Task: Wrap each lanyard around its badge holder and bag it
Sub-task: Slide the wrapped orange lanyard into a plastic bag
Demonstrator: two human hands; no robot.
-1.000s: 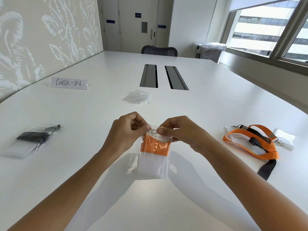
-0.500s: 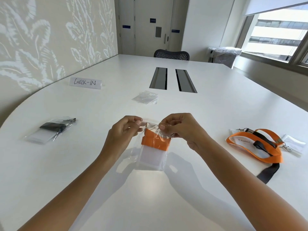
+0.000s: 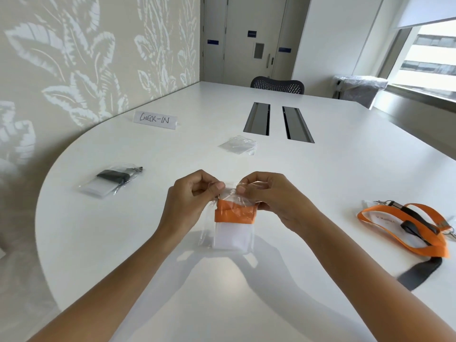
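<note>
Second set bagged, seal probably closing.
The left hand (image 3: 190, 196) and right hand (image 3: 269, 201) pinch the clear bag (image 3: 229, 243) at its mouth, orange-wrapped badge holder (image 3: 234, 214) inside; left of it lies a finished bag (image 3: 108, 180), beyond it an empty bag (image 3: 238, 145), right of it unwrapped lanyards (image 3: 404, 233).

A person's two arms, seen from their own head; left hand (image 3: 195, 197) and right hand (image 3: 274, 199) both bare; left forearm (image 3: 111, 280) and right forearm (image 3: 357, 267) bare to the picture's edge; short fingernails on the thumbs.
</note>
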